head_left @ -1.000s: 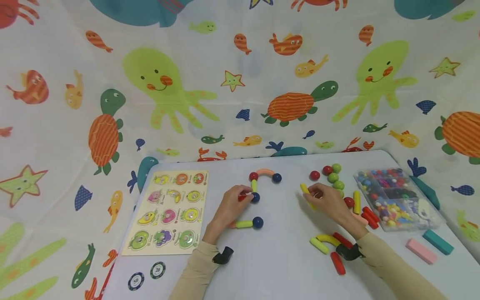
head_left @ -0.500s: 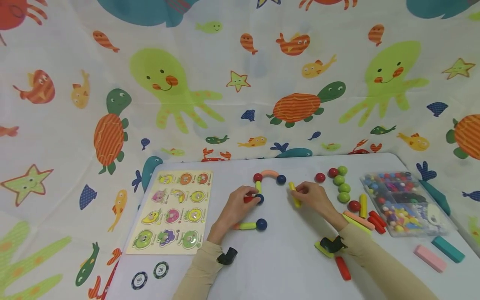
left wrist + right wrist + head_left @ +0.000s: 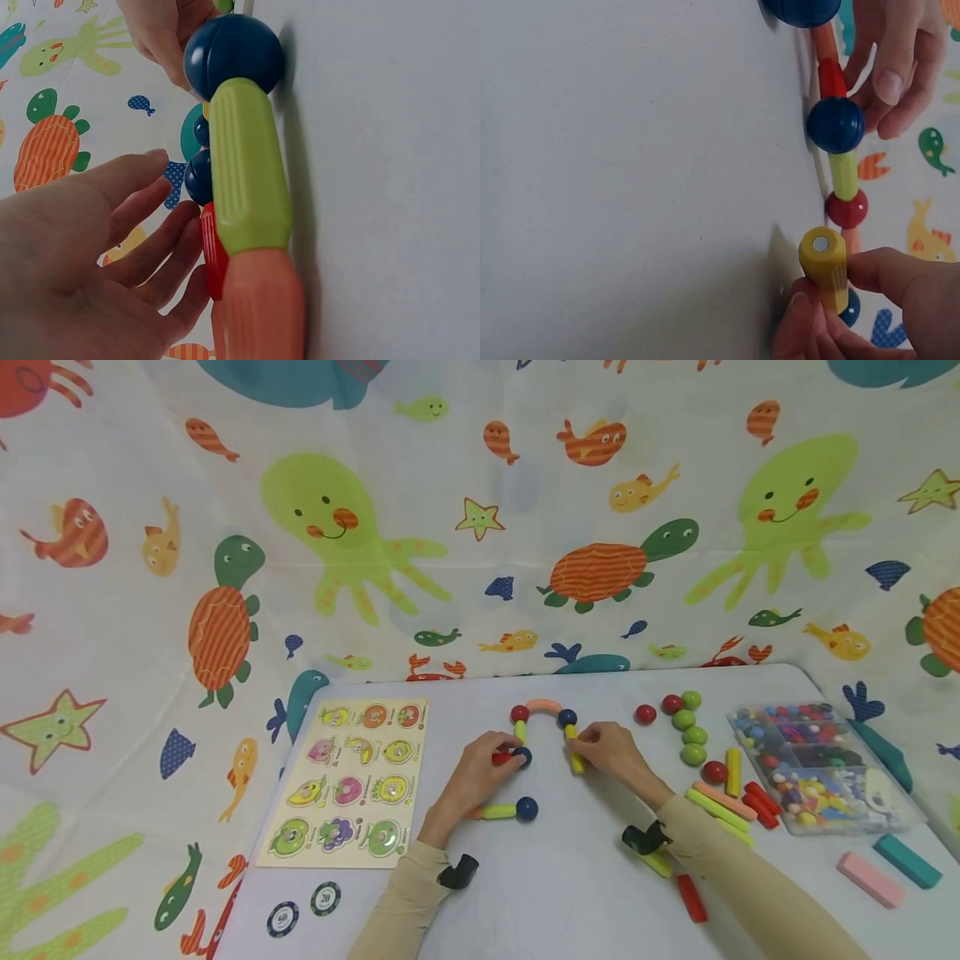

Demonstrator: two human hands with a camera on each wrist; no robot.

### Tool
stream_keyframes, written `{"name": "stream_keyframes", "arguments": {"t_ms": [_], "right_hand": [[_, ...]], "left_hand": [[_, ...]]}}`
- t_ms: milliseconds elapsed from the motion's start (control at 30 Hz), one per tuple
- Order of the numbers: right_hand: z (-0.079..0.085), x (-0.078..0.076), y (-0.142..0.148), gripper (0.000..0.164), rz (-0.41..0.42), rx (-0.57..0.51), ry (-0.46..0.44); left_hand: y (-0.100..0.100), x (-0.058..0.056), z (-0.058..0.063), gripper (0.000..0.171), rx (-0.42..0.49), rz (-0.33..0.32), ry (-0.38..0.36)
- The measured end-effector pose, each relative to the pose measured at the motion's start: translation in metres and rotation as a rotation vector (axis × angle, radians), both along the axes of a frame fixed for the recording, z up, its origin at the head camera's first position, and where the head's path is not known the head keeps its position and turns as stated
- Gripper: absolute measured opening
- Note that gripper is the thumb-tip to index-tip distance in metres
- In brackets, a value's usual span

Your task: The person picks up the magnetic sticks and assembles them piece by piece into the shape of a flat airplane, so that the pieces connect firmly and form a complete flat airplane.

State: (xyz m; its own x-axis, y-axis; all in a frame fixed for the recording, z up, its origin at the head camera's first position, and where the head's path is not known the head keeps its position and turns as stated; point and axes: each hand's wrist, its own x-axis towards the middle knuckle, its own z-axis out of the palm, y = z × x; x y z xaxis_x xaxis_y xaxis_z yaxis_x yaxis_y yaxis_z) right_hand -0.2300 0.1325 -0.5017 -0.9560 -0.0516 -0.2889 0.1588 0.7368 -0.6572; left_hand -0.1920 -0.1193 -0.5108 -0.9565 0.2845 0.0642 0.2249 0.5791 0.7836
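Toward the table's point(image 3: 540, 885) far edge, a right hand point(image 3: 615, 752) is pinching a yellow stick point(image 3: 576, 755) at a blue ball point(image 3: 566, 717); the left hand point(image 3: 480, 770), fingers loose, is hovering beside a red stick point(image 3: 215, 259). Clean joining is likely demanding straight alignment (and a gentle push).

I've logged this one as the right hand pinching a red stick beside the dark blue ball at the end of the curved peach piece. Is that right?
Wrong colour: the right wrist view shows the right hand pinching a yellow stick, beside the dark blue ball at the end of the curved peach piece.
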Motion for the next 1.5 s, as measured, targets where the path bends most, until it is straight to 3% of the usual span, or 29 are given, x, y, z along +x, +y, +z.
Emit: {"name": "stream_keyframes", "arguments": {"t_ms": [367, 933, 1167, 1333, 1500], "right_hand": [[-0.001, -0.002, -0.007, 0.039, -0.033, -0.021, -0.001], [-0.001, 0.0, 0.0, 0.038, 0.012, -0.015, 0.036], [0.001, 0.002, 0.023, 0.034, -0.025, -0.058, 0.169], [0.005, 0.0, 0.044, 0.035, -0.132, -0.049, 0.322], [0.007, -0.004, 0.065, 0.036, -0.232, -0.073, 0.438]], "left_hand": [[0.002, 0.0, -0.001, 0.029, -0.014, -0.018, 0.023], [0.007, 0.0, 0.002, 0.032, -0.05, -0.014, 0.019], [0.009, 0.0, 0.002, 0.032, -0.031, -0.024, 0.047], [0.013, -0.003, 0.001, 0.033, -0.002, -0.046, 0.058], [0.022, -0.007, 0.008, 0.034, 0.001, -0.077, 0.034]]}}
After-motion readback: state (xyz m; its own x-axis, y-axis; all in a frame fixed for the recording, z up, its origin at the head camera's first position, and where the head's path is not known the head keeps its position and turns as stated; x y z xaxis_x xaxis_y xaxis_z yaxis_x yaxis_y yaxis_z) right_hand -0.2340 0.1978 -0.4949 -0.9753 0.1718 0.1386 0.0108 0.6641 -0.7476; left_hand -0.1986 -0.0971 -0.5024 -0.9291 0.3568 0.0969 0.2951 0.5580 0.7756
